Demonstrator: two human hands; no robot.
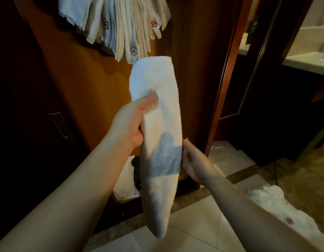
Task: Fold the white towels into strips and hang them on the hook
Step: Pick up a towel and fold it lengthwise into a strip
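A white towel, folded into a long narrow strip, stands nearly upright in front of me. My left hand grips its left edge near the middle, thumb pressed on the front. My right hand holds the right edge lower down, fingers hidden behind the cloth. Several folded towels with small embroidered emblems hang in a bunch at the top of the wooden door; the hook itself is hidden by them. The strip's upper end sits just below that bunch.
The brown wooden door has a metal handle at left. A pile of loose white towels lies on the tiled floor at right. A white bag leans at the door's foot. An open doorway is at right.
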